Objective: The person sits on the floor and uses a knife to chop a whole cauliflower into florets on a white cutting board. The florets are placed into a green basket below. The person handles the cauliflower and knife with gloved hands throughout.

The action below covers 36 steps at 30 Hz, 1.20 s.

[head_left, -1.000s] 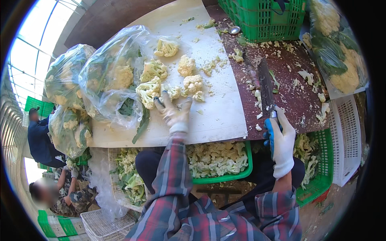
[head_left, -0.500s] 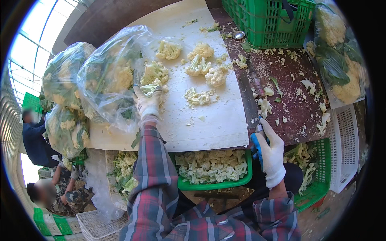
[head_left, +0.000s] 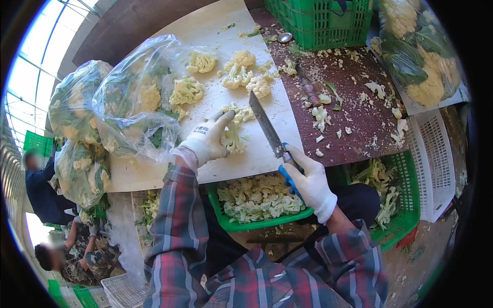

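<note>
My left hand [head_left: 206, 139], in a white glove, is closed on a cauliflower floret [head_left: 234, 137] that rests on the white board, its stalk toward me. My right hand [head_left: 310, 184], in a white glove with blue on the fingers, grips the handle of a knife [head_left: 265, 124]. The blade slants up and to the left over the board, just right of the floret and apart from it. Further back on the board lie several cauliflower pieces [head_left: 186, 91], among them a cluster [head_left: 238, 75] close beyond the knife tip.
Clear bags of cauliflower [head_left: 134, 97] stand at the left. Below the board's edge is a green tub [head_left: 257, 224] of florets, with a green crate [head_left: 411, 205] to its right. Another knife [head_left: 308, 87] lies among scraps on the brown table [head_left: 354, 128]. Two people work at the far left.
My left hand has moved right and nearer, bringing a floret away from the bag. My right hand has swung the knife up and left over the board. The whole view has shifted slightly.
</note>
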Available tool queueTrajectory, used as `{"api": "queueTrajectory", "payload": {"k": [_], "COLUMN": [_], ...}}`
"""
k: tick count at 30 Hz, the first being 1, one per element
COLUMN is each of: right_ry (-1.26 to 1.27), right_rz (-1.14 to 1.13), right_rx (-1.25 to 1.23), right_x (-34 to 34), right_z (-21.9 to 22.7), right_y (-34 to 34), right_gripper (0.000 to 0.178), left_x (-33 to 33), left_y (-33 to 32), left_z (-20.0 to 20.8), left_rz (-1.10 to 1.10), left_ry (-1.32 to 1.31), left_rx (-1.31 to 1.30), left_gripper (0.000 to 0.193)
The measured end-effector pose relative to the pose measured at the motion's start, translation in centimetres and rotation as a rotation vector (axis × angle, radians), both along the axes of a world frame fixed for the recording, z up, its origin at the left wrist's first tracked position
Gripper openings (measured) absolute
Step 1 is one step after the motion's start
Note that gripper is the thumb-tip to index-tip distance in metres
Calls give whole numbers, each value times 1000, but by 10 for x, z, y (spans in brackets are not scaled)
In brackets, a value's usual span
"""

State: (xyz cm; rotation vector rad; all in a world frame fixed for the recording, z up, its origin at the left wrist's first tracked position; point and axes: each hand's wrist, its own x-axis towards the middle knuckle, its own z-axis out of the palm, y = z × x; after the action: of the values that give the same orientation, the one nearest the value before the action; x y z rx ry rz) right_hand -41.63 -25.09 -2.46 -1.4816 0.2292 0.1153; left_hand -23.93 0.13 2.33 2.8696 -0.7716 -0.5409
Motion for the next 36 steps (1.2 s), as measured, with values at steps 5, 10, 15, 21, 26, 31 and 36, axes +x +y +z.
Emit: {"api": "queueTrajectory", "payload": {"k": [5, 10, 15, 21, 26, 31, 36], "right_ry": [-5, -25, -25, 128, -121, -186, -214], "right_rz": [53, 62, 20, -13, -115, -102, -16], "right_rx": [-196, -218, -58, 30, -81, -90, -193], "right_x": [-1, 0, -4, -12, -20, -28, -28], "right_z": [-26, -34, -55, -25, -33, -30, -29], "right_y": [6, 18, 36, 7, 7, 17, 21], "right_gripper": [50, 50, 51, 46, 44, 47, 48], "left_x": [-6, -39, -13, 3, -2, -6, 14], "left_y": [-26, -2, -32, -34, -40, -50, -25], "left_z": [-32, -139, -144, -80, -102, -109, -124], "left_rz": [66, 521, 774, 651, 563, 556, 567], "left_ry": [-173, -102, -79, -13, -81, -14, -75], "left_rx": [-802, -1536, -1820, -846, -1120, -1360, -1209], "left_gripper": [103, 78, 62, 51, 66, 63, 46]}}
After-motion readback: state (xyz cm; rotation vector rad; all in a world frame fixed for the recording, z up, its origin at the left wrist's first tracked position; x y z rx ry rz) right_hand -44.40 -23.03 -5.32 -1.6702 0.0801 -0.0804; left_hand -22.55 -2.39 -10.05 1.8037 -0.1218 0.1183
